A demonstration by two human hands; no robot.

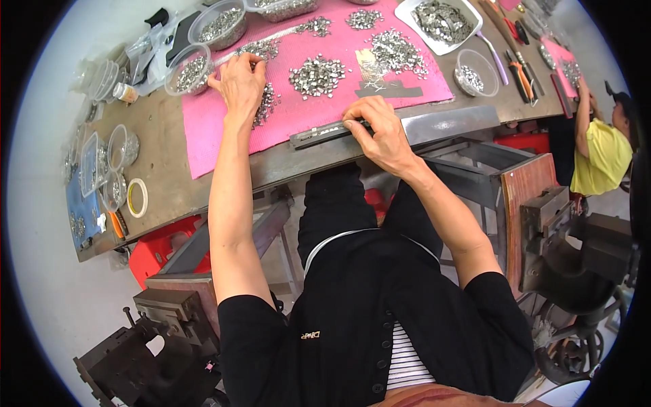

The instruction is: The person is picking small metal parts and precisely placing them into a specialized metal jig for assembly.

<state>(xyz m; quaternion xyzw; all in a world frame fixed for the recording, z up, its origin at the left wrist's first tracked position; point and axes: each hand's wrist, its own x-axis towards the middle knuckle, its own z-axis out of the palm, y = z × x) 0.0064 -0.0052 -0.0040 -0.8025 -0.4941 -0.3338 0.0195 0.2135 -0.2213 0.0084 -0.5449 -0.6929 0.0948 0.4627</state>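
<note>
One broad, flat surface (163, 159) lies beneath all the fingers, bearing a textured pink mat (210, 122). A narrow, straight metal bar (315, 137) reaches leftward from the curled fingers of the right hand (380, 132); whether they pinch it, I cannot tell. Beyond it, between both hands' fingers, spreads a heap of glossy, squarish metal pieces (317, 76). The left hand (242, 87) bends its fingers at a smaller pile (264, 49), thumb apart, grip unclear.

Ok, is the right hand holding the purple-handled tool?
No, the right hand is on the dark bar; the purple-handled tool lies beside the white tray.
</note>
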